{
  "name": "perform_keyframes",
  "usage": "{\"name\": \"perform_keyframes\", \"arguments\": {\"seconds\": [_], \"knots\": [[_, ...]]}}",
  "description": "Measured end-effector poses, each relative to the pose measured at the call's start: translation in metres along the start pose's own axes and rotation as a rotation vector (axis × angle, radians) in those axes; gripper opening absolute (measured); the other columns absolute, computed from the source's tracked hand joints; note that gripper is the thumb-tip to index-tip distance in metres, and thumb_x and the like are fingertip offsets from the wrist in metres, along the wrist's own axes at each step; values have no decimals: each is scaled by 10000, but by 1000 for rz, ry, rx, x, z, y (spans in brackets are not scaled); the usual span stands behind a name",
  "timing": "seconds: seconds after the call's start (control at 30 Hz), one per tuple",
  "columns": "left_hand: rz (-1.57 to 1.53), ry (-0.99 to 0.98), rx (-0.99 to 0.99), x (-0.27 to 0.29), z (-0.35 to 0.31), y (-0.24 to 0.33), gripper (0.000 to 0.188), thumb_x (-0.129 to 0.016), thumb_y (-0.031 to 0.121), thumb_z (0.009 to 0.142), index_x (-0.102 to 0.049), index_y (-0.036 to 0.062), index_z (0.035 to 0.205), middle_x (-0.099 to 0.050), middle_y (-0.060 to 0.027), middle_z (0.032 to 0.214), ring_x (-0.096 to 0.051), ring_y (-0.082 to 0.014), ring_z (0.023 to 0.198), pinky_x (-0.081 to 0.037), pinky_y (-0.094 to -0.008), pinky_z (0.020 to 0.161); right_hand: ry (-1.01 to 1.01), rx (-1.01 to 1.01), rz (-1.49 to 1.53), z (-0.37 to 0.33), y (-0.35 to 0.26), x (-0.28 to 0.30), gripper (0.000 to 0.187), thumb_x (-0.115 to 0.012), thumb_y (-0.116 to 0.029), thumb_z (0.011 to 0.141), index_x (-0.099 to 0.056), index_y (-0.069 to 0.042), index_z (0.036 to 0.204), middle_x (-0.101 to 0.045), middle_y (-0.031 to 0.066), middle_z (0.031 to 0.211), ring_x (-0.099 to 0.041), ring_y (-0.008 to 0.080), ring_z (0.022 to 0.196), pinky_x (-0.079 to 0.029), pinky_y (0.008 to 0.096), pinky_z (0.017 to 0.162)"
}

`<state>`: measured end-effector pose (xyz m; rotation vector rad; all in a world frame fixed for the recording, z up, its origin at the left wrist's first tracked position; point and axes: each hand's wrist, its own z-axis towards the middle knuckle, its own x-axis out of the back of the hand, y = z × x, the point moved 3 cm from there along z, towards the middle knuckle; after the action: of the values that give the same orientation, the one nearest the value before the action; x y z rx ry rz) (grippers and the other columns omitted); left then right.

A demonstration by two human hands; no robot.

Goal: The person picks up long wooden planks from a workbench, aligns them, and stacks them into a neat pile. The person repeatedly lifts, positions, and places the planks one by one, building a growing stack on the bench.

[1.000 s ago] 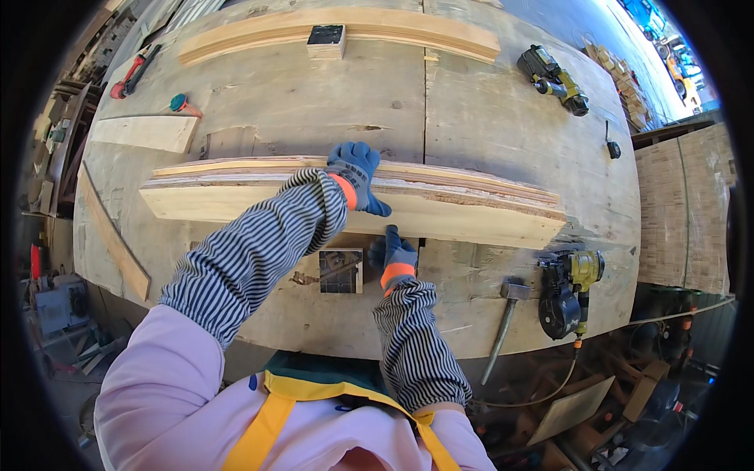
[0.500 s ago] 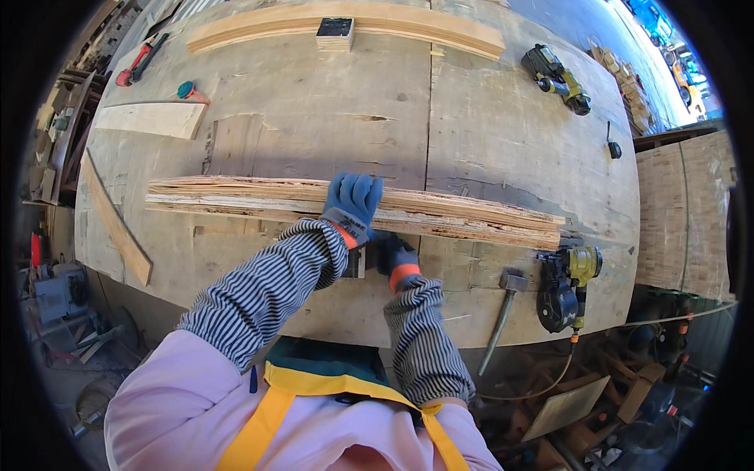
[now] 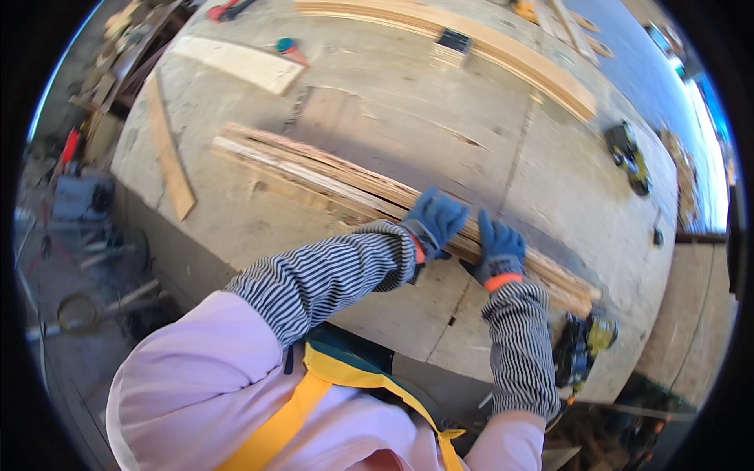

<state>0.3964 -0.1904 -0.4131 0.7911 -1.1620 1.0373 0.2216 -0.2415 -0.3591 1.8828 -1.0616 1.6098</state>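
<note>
A long stack of thin plywood strips (image 3: 338, 177) lies slantwise across the wooden worktable (image 3: 408, 98), its edges rough and layered. My left hand (image 3: 438, 218), in a blue glove, is closed over the stack right of its middle, fingers bent over the far edge. Close beside it, my gloved right hand (image 3: 500, 242) grips the same stack, fingers over the top and thumb at the near side. A dark block shows only in part below my left wrist.
At the back lies another long wood stack (image 3: 518, 59) with a black-topped block (image 3: 451, 47) against it. Loose boards (image 3: 239, 63) are at the left. A green nail gun (image 3: 628, 157) stands far right; another nail gun (image 3: 585, 341) sits near my right forearm.
My view has turned, so the table and stack now slant down to the right. My right hand has come up from below the stack onto it; my left hand stays on it.
</note>
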Motion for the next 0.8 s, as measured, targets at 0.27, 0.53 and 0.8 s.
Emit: {"name": "perform_keyframes", "arguments": {"seconds": [0.27, 0.53, 0.8], "knots": [[277, -498, 39, 68, -79, -173, 1172, -770, 642, 628, -181, 217, 1548, -221, -175, 1530, -220, -389, 1417, -128, -638, 1148, -6, -44, -90, -8, 3, -9, 1172, -856, -487, 569, -266, -183, 1535, -455, 79, 1286, -410, 295, 1224, -247, 488, 1064], [84, -626, 87, 54, -87, -212, 1008, -795, 424, 652, -277, 316, 1509, -478, -94, 1169, -457, -290, 1139, -299, -490, 1009, -71, 37, -140, 1, 11, -6, 1125, -830, -473, 608, -266, -156, 1529, -469, 88, 1268, -441, 318, 1183, -305, 505, 1018], [-15, -557, 103, 90, -86, -211, 986, -815, 456, 638, -337, 325, 1490, -503, -92, 1168, -478, -292, 1137, -305, -489, 1019, 30, 121, -100, -6, 18, 2, 1048, -822, -447, 613, -337, -152, 1494, -487, 89, 1248, -469, 312, 1146, -341, 500, 975]]}}
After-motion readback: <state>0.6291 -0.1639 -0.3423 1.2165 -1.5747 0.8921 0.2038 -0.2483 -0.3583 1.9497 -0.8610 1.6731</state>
